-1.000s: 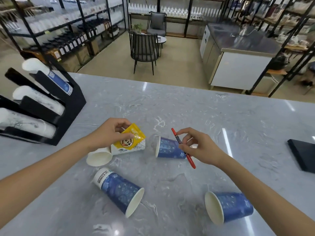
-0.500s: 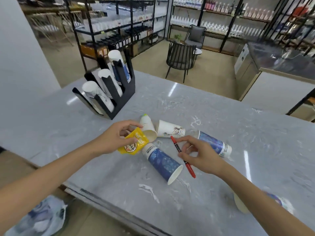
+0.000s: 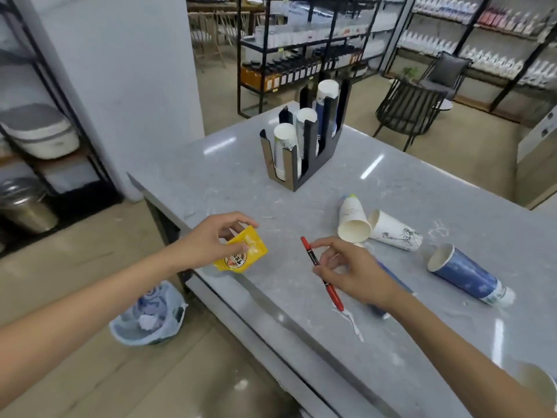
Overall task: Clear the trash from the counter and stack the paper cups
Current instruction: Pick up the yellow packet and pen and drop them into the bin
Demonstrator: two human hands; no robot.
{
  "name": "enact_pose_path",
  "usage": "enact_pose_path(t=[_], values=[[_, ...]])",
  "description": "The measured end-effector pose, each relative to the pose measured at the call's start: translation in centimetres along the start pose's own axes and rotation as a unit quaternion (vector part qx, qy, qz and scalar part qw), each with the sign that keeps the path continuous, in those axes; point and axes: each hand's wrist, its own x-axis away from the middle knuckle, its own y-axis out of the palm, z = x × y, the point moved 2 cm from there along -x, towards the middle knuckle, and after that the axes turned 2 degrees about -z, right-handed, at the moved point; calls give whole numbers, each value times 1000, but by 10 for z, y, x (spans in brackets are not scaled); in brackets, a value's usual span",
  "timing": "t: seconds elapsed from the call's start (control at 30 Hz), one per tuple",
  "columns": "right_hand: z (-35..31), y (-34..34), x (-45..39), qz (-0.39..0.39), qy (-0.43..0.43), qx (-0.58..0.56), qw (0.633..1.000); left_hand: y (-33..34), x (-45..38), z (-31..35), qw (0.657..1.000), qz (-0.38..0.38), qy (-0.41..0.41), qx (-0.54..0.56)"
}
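Observation:
My left hand [image 3: 211, 242] pinches a yellow snack packet [image 3: 242, 254] near the counter's left edge. My right hand [image 3: 352, 273] holds a red marker pen [image 3: 321, 276] between its fingers, just above the grey marble counter [image 3: 391, 188]. Two white paper cups [image 3: 352, 220] [image 3: 394, 233] lie on their sides beyond my right hand. A blue paper cup [image 3: 464, 271] lies to the right. Another blue cup [image 3: 391, 279] is mostly hidden behind my right hand. One more cup rim [image 3: 539, 384] shows at the bottom right corner.
A black cup holder [image 3: 310, 155] with stacked cups stands at the counter's back. A bin lined with a bag [image 3: 147, 318], holding crumpled trash, sits on the floor left of the counter. Shelves and a chair [image 3: 407, 110] stand beyond.
The view has swung left, bringing the floor bin into sight. Both hands have shifted toward the counter's left edge, still holding the packet and the pen.

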Motion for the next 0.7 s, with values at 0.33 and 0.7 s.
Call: enact_pose_path(t=[0.33,0.7], values=[[-59,92,-66,-115,-57,28,991,-64,98,-47,995,78,-44,-35],[-102,189,-135,-210,-117,52,969,-108,183,-109,976,151,-150,-42]])
